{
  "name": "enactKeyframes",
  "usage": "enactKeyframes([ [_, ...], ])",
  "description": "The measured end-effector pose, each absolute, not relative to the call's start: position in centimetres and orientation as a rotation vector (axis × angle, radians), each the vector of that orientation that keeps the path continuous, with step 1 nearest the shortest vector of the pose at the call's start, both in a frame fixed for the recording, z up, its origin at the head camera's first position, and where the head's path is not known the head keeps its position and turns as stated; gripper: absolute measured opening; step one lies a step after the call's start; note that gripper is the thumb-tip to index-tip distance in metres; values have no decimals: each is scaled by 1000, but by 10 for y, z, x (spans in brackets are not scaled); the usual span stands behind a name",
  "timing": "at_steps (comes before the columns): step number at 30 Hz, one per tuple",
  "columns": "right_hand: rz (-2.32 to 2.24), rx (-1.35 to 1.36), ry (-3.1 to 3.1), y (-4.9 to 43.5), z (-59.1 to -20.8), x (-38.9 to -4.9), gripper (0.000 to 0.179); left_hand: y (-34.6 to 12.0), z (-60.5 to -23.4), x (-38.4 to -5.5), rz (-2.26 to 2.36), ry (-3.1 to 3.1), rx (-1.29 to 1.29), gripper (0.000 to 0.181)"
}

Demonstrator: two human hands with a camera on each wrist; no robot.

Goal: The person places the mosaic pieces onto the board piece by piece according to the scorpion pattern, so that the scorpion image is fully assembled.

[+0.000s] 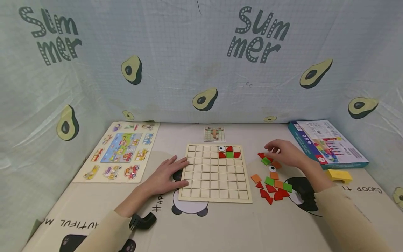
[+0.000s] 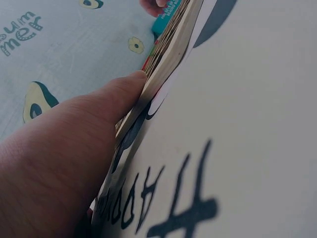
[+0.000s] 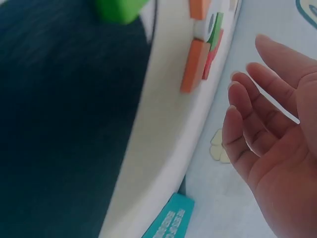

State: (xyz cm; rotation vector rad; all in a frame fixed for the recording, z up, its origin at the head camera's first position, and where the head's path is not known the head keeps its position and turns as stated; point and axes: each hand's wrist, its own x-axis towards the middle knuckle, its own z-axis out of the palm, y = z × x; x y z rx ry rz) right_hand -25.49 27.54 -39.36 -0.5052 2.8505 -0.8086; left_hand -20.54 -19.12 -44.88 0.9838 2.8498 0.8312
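Observation:
A wooden grid board [image 1: 206,175] lies in the middle of the table. Its upper right cells hold a round eye piece [image 1: 221,148], a green square [image 1: 230,154] and several red rounded pieces. My left hand [image 1: 165,176] rests at the board's left edge, fingers spread; in the left wrist view the thumb [image 2: 131,89] touches the board's side. Over the far end of a loose pile, right of the board, hovers my right hand [image 1: 284,153]. Its fingers are relaxed and hold nothing in the right wrist view. Beneath it lie a green square [image 1: 266,161] and red pieces [image 1: 261,154].
More loose red, green and orange pieces [image 1: 274,176] spread nearer, with another eye piece [image 1: 272,168]. A small pattern card [image 1: 214,134] lies behind the board. A picture puzzle [image 1: 105,171] is at left; a flat box [image 1: 333,143] and a yellow block [image 1: 339,176] are at right.

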Motion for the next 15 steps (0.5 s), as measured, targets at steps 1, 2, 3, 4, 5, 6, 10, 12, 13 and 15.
enactKeyframes([
  [1,-809,-506,2846,277,-394,-254,33,-191,-449,-205,832,2848,981,70],
  [2,-810,-514,2841,279,-394,-253,32,-191,-448,-205,833,2847,979,70],
  [3,-809,-520,2838,282,-395,-252,31,-191,-448,-205,834,2848,980,70],
  [4,-808,-524,2834,284,-395,-251,31,-191,-448,-205,834,2847,980,70],
  [5,-807,-526,2830,286,-396,-250,30,-191,-448,-205,837,2845,983,70],
  [6,-805,-534,2825,288,-396,-249,30,-191,-448,-205,837,2843,984,70],
  [10,-798,-543,2795,295,-399,-243,29,-191,-448,-204,834,2845,993,70],
  [12,-803,-553,2778,298,-399,-240,30,-191,-448,-204,826,2849,993,71],
  [13,-808,-553,2769,299,-400,-239,31,-191,-448,-204,821,2855,994,71],
  [15,-815,-554,2758,301,-401,-237,32,-191,-448,-204,817,2854,983,71],
])
